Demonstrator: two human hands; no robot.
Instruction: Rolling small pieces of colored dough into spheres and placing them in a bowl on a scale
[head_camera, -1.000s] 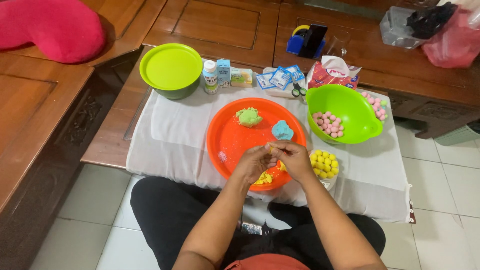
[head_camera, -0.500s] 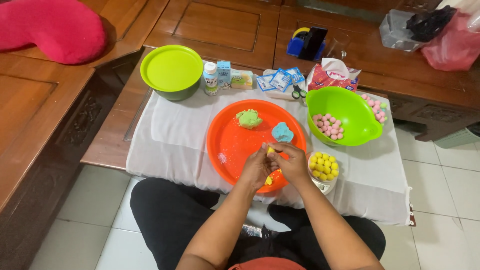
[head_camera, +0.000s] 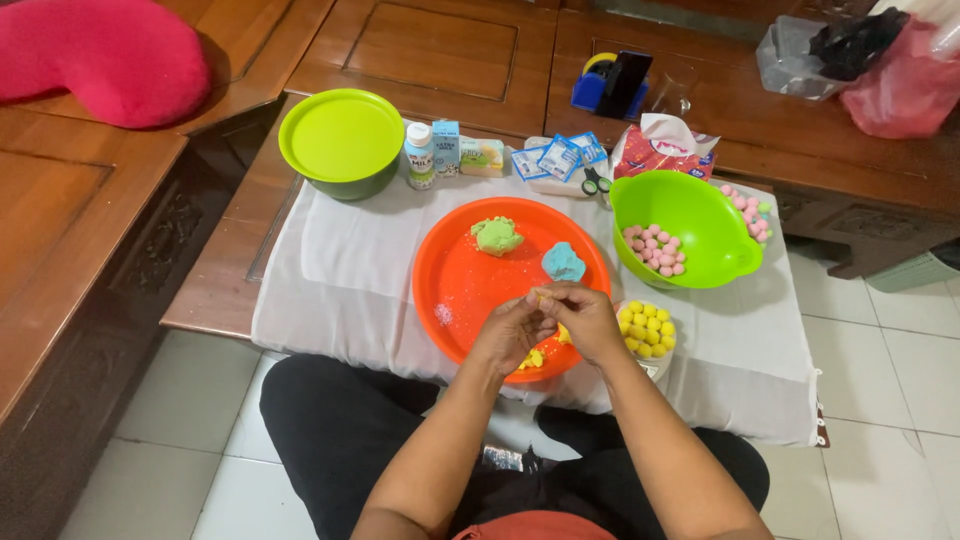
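Between both hands (head_camera: 550, 325), yellow dough (head_camera: 543, 296)

Bare orange tray (head_camera: 455, 275) left of green dough lump (head_camera: 496, 236); blue lump (head_camera: 563, 262) and green bowl (head_camera: 690, 225) crowding right.

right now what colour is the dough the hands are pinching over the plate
Yellow, in the head view: both hands, left hand and right hand, pinch the dough.

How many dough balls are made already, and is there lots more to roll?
Done: a heap of pink balls in the green bowl and yellow balls in a small dish. In hand: the left hand and right hand pinch a yellow bit over the orange tray. Left: a green lump, a blue lump and some yellow dough.
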